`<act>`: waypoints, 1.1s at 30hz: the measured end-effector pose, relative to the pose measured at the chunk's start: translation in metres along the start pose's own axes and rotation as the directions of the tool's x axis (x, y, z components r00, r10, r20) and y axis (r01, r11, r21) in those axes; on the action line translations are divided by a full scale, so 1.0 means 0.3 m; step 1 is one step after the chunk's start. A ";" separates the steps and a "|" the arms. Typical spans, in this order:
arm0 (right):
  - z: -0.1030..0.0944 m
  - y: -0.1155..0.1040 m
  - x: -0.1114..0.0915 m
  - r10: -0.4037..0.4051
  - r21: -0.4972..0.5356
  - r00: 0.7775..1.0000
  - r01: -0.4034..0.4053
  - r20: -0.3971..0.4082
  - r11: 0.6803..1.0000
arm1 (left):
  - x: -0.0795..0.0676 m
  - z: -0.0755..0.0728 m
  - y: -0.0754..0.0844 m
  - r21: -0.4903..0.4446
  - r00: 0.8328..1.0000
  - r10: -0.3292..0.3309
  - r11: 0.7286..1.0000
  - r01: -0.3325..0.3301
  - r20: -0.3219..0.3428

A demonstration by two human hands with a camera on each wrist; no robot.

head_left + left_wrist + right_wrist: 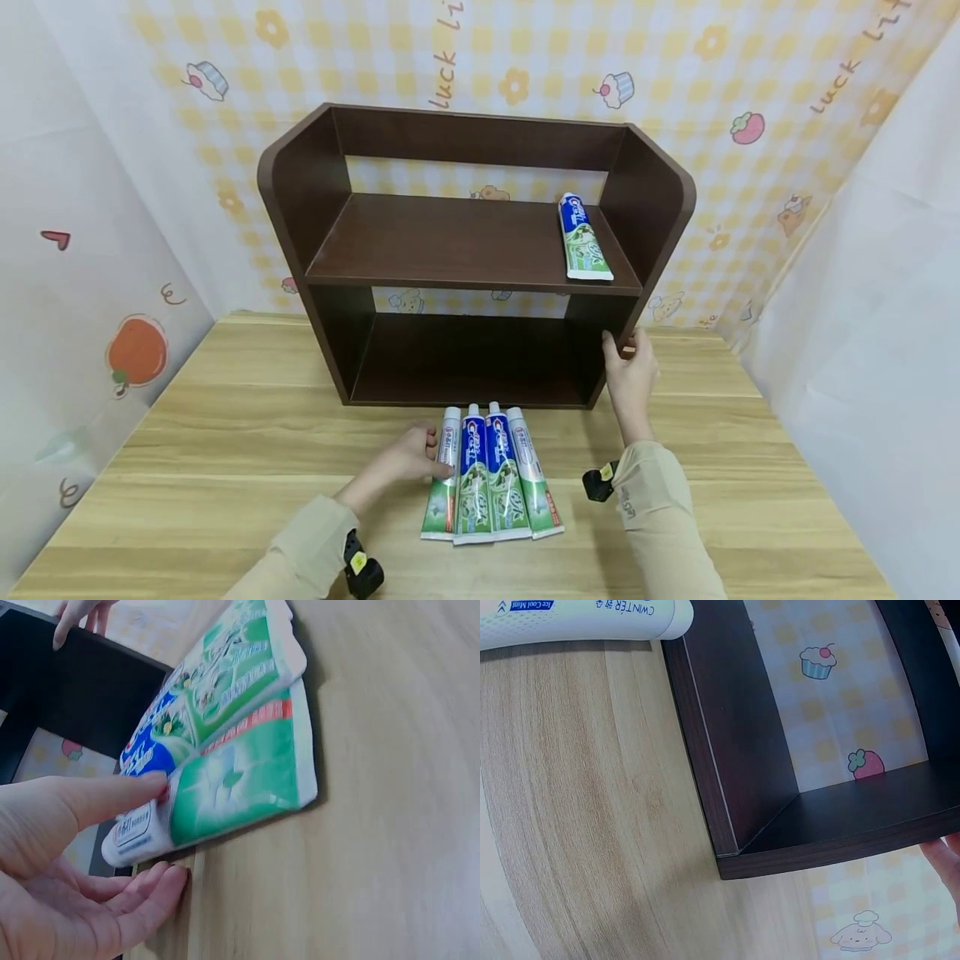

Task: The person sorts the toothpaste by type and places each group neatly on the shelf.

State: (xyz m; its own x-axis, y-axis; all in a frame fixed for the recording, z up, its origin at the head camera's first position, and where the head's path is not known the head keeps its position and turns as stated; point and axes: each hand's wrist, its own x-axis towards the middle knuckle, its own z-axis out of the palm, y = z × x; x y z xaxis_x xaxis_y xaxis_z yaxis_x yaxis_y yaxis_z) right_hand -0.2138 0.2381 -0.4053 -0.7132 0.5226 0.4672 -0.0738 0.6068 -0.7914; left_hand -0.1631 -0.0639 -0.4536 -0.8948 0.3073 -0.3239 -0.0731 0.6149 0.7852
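Observation:
My left hand [408, 456] is at the leftmost toothpaste tube [438, 510], which is white and green. In the left wrist view, its thumb lies on top of that tube and the fingers curl along the near side. Two blue-and-green toothpaste tubes [474, 498] lie beside it, followed by another white-and-green tube [537, 487]; all lie face up, caps toward the shelf. With the thumb inside and fingers outside, my right hand [632, 379] grips the right side panel of the dark brown two-tier shelf [450, 237]. Only part of this hand shows in the right wrist view.
One blue-and-green toothpaste tube [583, 242] lies on the upper tier at the right. The shelf stands on a wood-grain table [225, 467], before a yellow checked backdrop [480, 58]. White sheets [97, 208] hang at both sides.

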 end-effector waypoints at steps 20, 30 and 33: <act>-0.018 0.017 -0.028 0.007 -0.013 1.000 -0.007 0.010 1.000 | -0.044 0.048 0.028 0.008 0.992 -0.047 0.999 0.046 0.117; -0.010 0.005 -0.013 -0.016 -0.013 1.000 0.016 -0.007 1.000 | -0.042 0.043 -0.006 -0.086 0.996 -0.003 0.996 0.011 0.094; -0.008 -0.002 -0.011 -0.022 -0.007 1.000 0.022 0.005 1.000 | -0.048 0.043 -0.016 -0.116 0.997 -0.001 0.993 0.010 0.083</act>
State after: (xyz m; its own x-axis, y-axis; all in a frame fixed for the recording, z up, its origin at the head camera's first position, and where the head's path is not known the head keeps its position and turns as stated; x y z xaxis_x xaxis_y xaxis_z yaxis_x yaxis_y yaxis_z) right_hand -0.2098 0.2375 -0.4054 -0.7152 0.5062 0.4820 -0.0845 0.6219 -0.7785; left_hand -0.1440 -0.0620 -0.4596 -0.8553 0.3659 -0.3669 -0.1330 0.5292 0.8380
